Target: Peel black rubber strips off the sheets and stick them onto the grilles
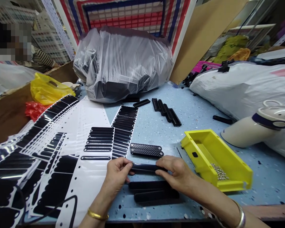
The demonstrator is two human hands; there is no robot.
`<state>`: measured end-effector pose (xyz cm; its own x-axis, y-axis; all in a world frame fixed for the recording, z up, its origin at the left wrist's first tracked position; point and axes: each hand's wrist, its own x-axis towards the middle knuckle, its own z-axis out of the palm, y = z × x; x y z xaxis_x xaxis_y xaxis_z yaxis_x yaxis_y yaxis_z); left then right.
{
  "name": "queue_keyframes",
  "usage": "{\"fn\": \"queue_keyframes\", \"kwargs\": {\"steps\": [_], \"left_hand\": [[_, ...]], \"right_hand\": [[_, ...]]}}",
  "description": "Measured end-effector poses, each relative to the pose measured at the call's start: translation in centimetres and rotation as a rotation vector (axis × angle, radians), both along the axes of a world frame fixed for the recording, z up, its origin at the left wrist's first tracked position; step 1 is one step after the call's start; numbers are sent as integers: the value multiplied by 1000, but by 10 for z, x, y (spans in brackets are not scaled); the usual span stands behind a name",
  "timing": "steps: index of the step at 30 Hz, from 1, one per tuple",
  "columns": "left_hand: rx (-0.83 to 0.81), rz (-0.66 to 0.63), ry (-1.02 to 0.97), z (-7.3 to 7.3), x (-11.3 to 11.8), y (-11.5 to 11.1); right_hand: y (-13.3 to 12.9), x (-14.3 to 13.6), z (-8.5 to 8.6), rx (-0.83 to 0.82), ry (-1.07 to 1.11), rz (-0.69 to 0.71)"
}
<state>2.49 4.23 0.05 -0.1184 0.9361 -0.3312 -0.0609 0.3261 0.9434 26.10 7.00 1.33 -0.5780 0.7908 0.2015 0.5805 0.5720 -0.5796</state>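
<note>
A glossy black bar [144,167] is held level between my two hands. My left hand [120,172] pinches its left end between thumb and fingers. At the other end, my right hand [174,171] grips it with thumb and fingers closed. Two more smooth black bars [154,196] lie on the table just below, near the front edge. Beyond my hands sits a black bar with a textured grid face [147,150] and small round fittings at its ends. Left of it, a white sheet [92,177] carries a row of glossy black stickers [98,139] with rounded ends.
A yellow bin [228,158] with small metal pieces [219,172] stands right, near a beige bottle [249,126]. Several black bars [166,110] lie farther back, before a large plastic bag [128,63]. Sticker sheets [80,114] cover the left. A person [41,58] is at far left.
</note>
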Motion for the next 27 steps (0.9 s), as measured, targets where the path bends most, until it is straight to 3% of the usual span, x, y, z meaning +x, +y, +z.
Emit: {"fn": "queue_keyframes", "kwargs": {"steps": [20, 27], "left_hand": [[-3, -15, 18, 5, -1, 0], [-8, -8, 13, 4, -2, 0]], "right_hand": [[-9, 11, -10, -53, 76, 4], [-14, 12, -11, 29, 78, 22]]}}
